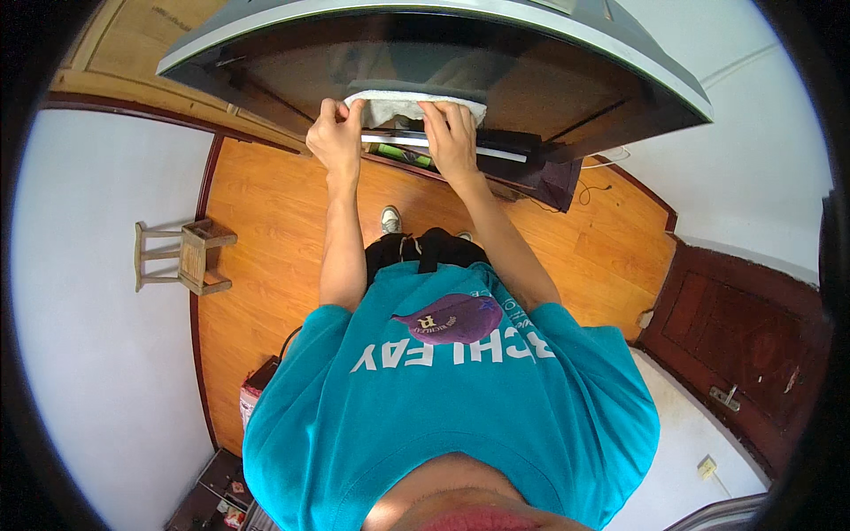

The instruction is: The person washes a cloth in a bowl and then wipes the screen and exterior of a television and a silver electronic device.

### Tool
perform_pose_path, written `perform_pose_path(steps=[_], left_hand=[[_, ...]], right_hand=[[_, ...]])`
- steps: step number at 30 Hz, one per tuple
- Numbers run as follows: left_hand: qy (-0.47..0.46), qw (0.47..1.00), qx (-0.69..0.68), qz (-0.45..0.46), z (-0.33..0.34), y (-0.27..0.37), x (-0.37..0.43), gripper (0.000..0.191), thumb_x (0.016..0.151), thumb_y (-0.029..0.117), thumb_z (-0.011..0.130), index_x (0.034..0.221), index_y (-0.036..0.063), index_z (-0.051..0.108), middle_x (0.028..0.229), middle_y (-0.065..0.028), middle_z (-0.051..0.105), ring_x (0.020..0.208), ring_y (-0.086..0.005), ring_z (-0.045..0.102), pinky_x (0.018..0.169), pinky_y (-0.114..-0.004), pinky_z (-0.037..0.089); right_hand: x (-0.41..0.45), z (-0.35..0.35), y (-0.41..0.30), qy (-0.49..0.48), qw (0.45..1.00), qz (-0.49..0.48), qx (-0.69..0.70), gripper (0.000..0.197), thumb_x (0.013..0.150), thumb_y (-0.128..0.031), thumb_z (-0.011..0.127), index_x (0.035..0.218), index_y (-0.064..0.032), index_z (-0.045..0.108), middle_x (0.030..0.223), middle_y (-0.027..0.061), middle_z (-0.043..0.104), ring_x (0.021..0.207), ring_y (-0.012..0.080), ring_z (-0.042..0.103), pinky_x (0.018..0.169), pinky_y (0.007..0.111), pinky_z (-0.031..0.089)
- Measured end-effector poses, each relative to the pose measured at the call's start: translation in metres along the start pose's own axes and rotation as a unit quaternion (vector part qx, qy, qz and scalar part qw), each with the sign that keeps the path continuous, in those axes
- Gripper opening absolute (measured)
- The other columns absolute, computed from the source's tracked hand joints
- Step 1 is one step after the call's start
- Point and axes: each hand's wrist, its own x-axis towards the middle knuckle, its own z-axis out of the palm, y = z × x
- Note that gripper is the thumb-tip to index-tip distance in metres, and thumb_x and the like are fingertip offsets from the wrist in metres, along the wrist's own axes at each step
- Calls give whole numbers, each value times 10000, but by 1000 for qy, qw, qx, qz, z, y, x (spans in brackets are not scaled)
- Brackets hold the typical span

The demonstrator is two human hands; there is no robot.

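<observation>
A white cloth (388, 109) is stretched between my two hands, close in front of the dark glossy screen of a television (412, 53). My left hand (337, 136) pinches the cloth's left end between thumb and fingers. With its fingers bent over the cloth's right part, my right hand (453, 136) grips it near the screen's lower middle. The cloth's upper edge runs nearly level, and its lower part sags in folds. A dim reflection of the cloth shows in the screen. Whether the cloth touches the glass I cannot tell.
Below the screen stands a low stand with a dark cover (554, 182) and a green item (405, 154). A cable (591, 192) lies on the wooden floor (265, 192) to the right. A small wooden chair (192, 255) is by the left wall; a brown door (737, 338) is at right.
</observation>
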Motion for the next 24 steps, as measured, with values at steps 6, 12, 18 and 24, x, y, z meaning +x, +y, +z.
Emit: perform_pose_path(steps=[6, 12, 18, 24], left_hand=[[-206, 953, -15, -223, -9, -35, 5, 439, 934, 360, 673, 711, -14, 726, 636, -163, 695, 573, -300, 684, 589, -382, 538], [-219, 910, -173, -307, 23, -110, -13, 444, 1024, 272, 505, 823, -75, 698, 732, -185, 726, 700, -329, 721, 714, -428, 557], [-290, 911, -48, -291, 50, -116, -42, 334, 938, 210, 535, 952, -91, 679, 940, -325, 678, 941, -477, 661, 833, -529, 496], [-343, 913, -12, -219, 94, -67, -95, 304, 861, 226, 630, 889, -66, 709, 880, -311, 688, 883, -463, 686, 819, -504, 541]], right_hand=[[-11, 28, -8, -116, 992, -26, 52, 477, 848, 19, 638, 1315, -77, 604, 1134, 91, 573, 1035, 280, 564, 896, 400, 472], [-26, 94, -27, -246, 965, -6, 89, 562, 882, 15, 561, 1423, -128, 505, 1355, 95, 507, 1243, 296, 515, 1026, 390, 463], [-52, 89, -5, -325, 944, 15, 58, 493, 896, 24, 528, 1374, -97, 537, 1385, 89, 518, 1281, 276, 512, 1058, 372, 456], [-91, 20, 46, -353, 924, 126, 70, 475, 942, -23, 485, 1404, -119, 536, 1411, 94, 539, 1302, 285, 510, 1090, 364, 426]])
